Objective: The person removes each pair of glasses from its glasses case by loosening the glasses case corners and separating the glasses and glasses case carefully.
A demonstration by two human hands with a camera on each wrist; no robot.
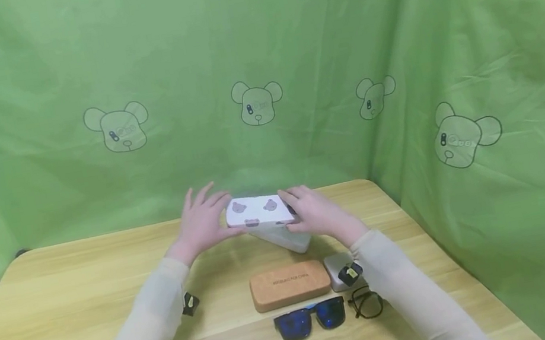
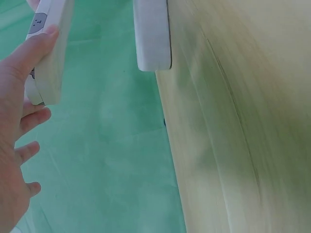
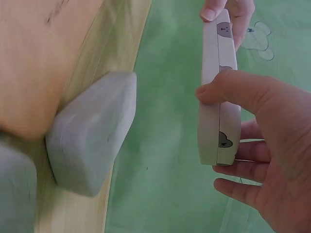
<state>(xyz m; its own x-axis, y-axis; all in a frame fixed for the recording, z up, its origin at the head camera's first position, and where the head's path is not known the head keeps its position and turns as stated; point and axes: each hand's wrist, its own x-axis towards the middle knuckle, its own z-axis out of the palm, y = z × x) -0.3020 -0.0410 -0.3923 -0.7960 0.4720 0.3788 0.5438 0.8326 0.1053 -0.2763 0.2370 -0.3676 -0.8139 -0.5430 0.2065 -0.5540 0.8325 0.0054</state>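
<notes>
Green bear-print curtains (image 1: 175, 42) behind and beside a wood-grain table (image 1: 79, 310) suggest a screened-off booth.

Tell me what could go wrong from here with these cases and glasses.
The bear-print case is held off the table by the fingers of the left hand and right hand; if either grip slips, it might fall and perhaps hit the pale case lying close by.

The round glasses lie uncased right beside the right sleeve, so that arm could brush them if it draws back.
</notes>
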